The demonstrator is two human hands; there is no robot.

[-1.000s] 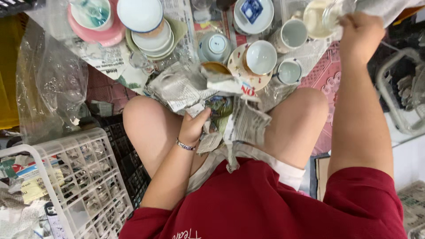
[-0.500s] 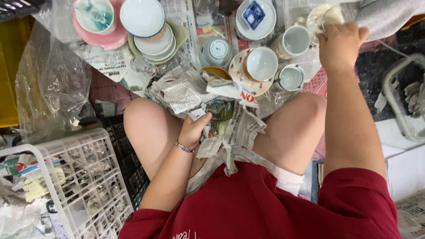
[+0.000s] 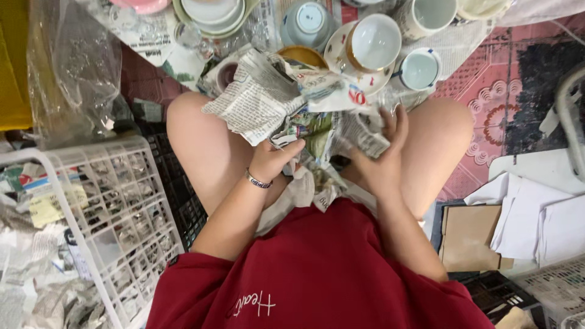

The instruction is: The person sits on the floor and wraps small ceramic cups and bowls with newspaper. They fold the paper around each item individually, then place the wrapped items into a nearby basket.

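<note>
A short-sleeved red shirt [image 3: 329,268] with white script across the chest is worn over pale shorts [image 3: 292,198], and a beaded bracelet [image 3: 258,179] circles the left wrist.

The single head camera looks steeply down, close over the lap, toward crockery on the floor ahead.

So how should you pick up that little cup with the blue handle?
The cup sits upright, mouth up, just past the right hand. Its blue handle sticks out on the side facing the saucer, which crowds it. It is probably easiest to come straight down from above and pinch the open rim on the free side, away from the saucer.
</note>
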